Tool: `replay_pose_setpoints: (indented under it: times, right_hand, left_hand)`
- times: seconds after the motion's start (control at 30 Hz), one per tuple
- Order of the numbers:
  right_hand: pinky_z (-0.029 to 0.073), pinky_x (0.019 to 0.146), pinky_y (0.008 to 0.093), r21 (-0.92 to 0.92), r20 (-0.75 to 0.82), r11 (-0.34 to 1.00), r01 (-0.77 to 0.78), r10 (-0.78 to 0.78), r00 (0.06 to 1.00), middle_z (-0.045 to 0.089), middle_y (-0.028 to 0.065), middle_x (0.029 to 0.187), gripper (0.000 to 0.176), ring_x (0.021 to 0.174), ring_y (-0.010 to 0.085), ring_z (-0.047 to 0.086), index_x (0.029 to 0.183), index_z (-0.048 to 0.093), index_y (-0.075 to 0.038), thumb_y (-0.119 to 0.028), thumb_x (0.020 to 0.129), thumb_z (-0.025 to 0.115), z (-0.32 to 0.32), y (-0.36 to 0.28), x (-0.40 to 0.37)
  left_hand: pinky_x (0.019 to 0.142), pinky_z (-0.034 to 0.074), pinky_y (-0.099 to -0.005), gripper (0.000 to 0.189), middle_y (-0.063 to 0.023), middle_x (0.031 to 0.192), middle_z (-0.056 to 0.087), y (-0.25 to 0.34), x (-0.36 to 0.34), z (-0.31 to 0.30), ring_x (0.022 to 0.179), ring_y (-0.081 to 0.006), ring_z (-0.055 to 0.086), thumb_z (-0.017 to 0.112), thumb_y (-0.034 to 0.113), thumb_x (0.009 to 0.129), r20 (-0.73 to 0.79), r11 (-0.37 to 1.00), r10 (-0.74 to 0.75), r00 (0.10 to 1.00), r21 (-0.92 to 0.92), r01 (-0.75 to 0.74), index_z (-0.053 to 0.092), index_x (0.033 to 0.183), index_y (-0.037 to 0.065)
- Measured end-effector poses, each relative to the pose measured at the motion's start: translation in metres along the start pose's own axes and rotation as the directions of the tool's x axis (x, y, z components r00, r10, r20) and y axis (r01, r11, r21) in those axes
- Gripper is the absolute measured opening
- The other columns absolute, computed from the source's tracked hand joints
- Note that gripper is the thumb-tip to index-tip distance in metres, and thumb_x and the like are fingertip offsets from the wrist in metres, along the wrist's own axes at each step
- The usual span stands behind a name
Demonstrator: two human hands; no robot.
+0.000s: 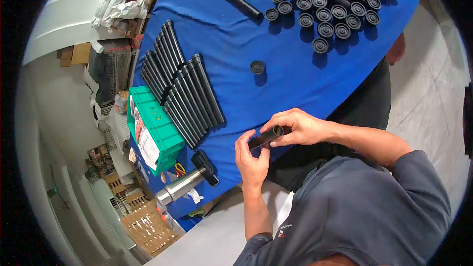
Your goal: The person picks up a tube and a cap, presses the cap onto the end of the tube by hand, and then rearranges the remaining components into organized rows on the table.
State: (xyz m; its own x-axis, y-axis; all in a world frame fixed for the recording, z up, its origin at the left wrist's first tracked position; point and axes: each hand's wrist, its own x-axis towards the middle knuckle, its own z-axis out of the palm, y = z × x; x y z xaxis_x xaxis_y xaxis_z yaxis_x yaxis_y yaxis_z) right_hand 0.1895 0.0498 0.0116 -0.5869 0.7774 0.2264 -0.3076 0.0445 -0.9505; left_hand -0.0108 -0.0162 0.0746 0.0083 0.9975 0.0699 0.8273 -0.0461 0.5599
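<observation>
A short black tube (263,139) is held slanted between both hands above the near edge of the blue-covered table, its hollow end facing up to the right. My left hand (252,165) grips the tube's lower left part between fingers and thumb. Around the hollow end, the fingers and thumb of my right hand (300,127) are closed. Beyond my hands a single round black cap (257,67) stands alone on the blue cloth (231,54).
Rows of black tubes (192,96) lie left of centre beside a green crate (155,123). A metal cylinder with a black fitting (181,187) lies nearer. Many black caps (323,15) stand at the far right, with loose tubes (238,2) to their left.
</observation>
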Motion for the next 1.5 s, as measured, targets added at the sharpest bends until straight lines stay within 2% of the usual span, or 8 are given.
replay_pose_setpoints:
  times: [0.23,0.53,0.73,0.83,1.1,1.33,1.43,1.5]
  right_hand:
    - [0.054,0.068,0.0326,0.039,-0.007,0.998,0.041,-0.04,0.999,0.072,0.0094,0.094,0.043,0.077,0.0181,0.069,0.125,0.067,-0.003,-0.019,0.087,0.081,-0.001,0.004,-0.006]
    - [0.051,0.064,0.0307,0.12,0.033,0.993,-0.016,0.012,0.999,0.073,0.0077,0.092,0.042,0.071,0.0138,0.064,0.126,0.068,-0.006,-0.02,0.089,0.079,-0.003,0.005,-0.005]
    - [0.05,0.063,0.0288,0.074,-0.013,0.996,-0.057,0.058,0.998,0.072,0.0042,0.085,0.04,0.07,0.0104,0.062,0.125,0.065,-0.006,-0.025,0.092,0.078,-0.004,0.004,-0.003]
    - [0.05,0.065,0.0283,0.203,-0.027,0.974,-0.099,0.107,0.994,0.072,0.0035,0.085,0.037,0.073,0.0089,0.063,0.12,0.066,-0.005,-0.025,0.092,0.078,-0.005,0.001,-0.003]
    - [0.051,0.067,0.0283,0.146,-0.034,0.978,-0.15,0.157,0.987,0.073,0.0027,0.087,0.037,0.077,0.0076,0.063,0.113,0.066,-0.003,-0.027,0.089,0.08,-0.006,0.002,-0.003]
    - [0.052,0.069,0.0289,0.25,-0.015,0.959,-0.13,0.138,0.99,0.07,0.0037,0.085,0.05,0.077,0.0104,0.064,0.129,0.064,-0.004,-0.03,0.089,0.08,-0.004,0.005,-0.005]
    - [0.053,0.073,0.0305,0.154,-0.003,0.983,-0.1,0.102,0.995,0.068,0.0079,0.095,0.059,0.084,0.0143,0.064,0.136,0.059,-0.003,-0.031,0.089,0.08,-0.003,0.006,-0.004]
    - [0.055,0.076,0.0325,0.048,-0.046,0.999,0.022,-0.02,0.999,0.066,0.0108,0.104,0.063,0.09,0.0182,0.065,0.138,0.057,-0.001,-0.032,0.088,0.08,0.0,0.003,-0.002]
  left_hand:
    - [0.089,0.052,-0.0321,0.036,-0.0103,0.109,0.068,0.0,-0.006,-0.011,0.101,-0.019,0.066,0.076,-0.002,0.076,0.276,0.919,-0.256,0.927,-0.227,0.321,0.063,0.109,-0.002]
    - [0.092,0.052,-0.0353,0.045,-0.0132,0.114,0.066,-0.001,0.003,-0.028,0.105,-0.0236,0.065,0.079,0.002,0.078,0.302,0.981,-0.04,0.952,-0.17,0.095,0.067,0.122,0.0]
    - [0.087,0.052,-0.0326,0.041,-0.0095,0.105,0.068,-0.002,0.001,-0.019,0.097,-0.0177,0.065,0.08,0.007,0.084,0.289,0.943,-0.24,0.927,-0.158,0.293,0.063,0.121,-0.001]
    - [0.087,0.052,-0.0314,0.038,-0.009,0.103,0.069,-0.016,0.001,-0.019,0.095,-0.0153,0.065,0.082,0.008,0.084,0.387,0.861,-0.227,0.894,-0.349,0.37,0.064,0.116,0.0]
    - [0.084,0.052,-0.0317,0.038,-0.0093,0.103,0.07,-0.007,0.006,-0.018,0.091,-0.0173,0.065,0.082,0.007,0.081,0.324,0.953,-0.162,0.932,-0.192,0.233,0.064,0.114,-0.001]
    - [0.087,0.051,-0.0317,0.033,-0.0095,0.103,0.069,-0.006,0.005,-0.023,0.094,-0.0168,0.064,0.081,0.007,0.084,0.378,0.95,-0.191,0.906,-0.161,0.267,0.064,0.111,-0.001]
    - [0.094,0.05,-0.0333,0.032,-0.0113,0.105,0.07,-0.01,-0.007,-0.02,0.097,-0.0199,0.065,0.079,0.009,0.087,0.343,0.719,-0.282,0.896,-0.543,0.434,0.063,0.114,-0.001]
    - [0.101,0.05,-0.0406,0.036,-0.0149,0.109,0.07,-0.013,-0.008,-0.016,0.104,-0.0257,0.066,0.078,0.011,0.089,0.261,0.393,-0.255,0.931,-0.852,0.347,0.062,0.12,0.0]
